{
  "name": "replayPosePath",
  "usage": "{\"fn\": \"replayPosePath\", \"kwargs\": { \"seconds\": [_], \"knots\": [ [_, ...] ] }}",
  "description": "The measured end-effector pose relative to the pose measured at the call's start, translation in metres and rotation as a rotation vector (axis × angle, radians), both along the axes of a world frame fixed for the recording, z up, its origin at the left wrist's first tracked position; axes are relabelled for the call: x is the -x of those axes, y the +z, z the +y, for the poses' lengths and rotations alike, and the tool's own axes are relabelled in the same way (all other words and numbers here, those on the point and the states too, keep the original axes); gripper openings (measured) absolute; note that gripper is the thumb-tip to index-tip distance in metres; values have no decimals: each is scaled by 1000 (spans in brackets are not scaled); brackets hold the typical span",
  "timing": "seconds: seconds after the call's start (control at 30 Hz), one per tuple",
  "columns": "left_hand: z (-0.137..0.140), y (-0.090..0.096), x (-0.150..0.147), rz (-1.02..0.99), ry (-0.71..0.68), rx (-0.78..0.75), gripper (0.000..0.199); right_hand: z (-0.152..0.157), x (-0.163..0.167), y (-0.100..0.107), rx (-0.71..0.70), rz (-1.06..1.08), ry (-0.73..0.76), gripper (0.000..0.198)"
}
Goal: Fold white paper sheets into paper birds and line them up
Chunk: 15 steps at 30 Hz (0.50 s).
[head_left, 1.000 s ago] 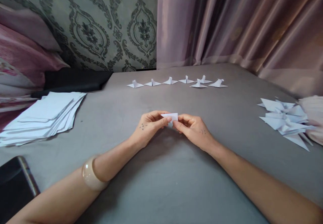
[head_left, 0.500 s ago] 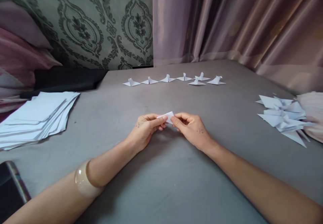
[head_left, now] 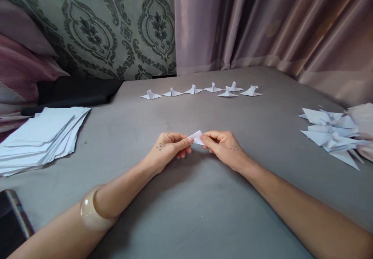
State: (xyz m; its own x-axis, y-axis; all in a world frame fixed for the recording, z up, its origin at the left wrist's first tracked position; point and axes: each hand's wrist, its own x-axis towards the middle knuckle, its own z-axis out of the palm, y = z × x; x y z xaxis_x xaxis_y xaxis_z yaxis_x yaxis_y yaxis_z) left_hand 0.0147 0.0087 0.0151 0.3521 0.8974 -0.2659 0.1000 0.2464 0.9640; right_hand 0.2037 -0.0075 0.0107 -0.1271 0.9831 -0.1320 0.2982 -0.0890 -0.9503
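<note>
A small folded piece of white paper [head_left: 196, 137] is held above the middle of the grey-covered table [head_left: 186, 204]. My left hand [head_left: 171, 148] pinches its left end, thumb on top and fingers curled behind. On the right end, my right hand [head_left: 223, 146] grips it between thumb and fingers. The fingers partly cover the paper, so its whole folded shape is hidden. Beyond my hands, several small folded paper birds [head_left: 193, 90] stand in a row across the far part of the table.
On the left lies a stack of white paper sheets [head_left: 43, 134], with a black cloth [head_left: 78, 91] behind it. A dark phone-like device [head_left: 13, 220] is at the lower left. Larger folded paper shapes [head_left: 332, 130] are heaped at the right. Curtains [head_left: 227, 25] hang behind the table.
My left hand has drawn slightly left along the paper, so more of it shows between my hands. My right hand keeps its grip. The view has shifted a little.
</note>
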Motion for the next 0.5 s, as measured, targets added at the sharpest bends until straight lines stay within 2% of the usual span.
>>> {"fn": "replayPosePath", "kwargs": {
  "seconds": [0.2, 0.37, 0.5],
  "knots": [
    [-2, 0, -3, -102, 23, 155, 36, -1, 3, 2, 77, 31, -2, 34],
    [-3, -3, -5, 11, 20, 46, 41, 1, 3, -1, 113, 70, 7, 35],
    [-2, -1, -3, 63, -19, 26, 55, 2, -1, 0, 112, 91, 1, 37]
  ]
}}
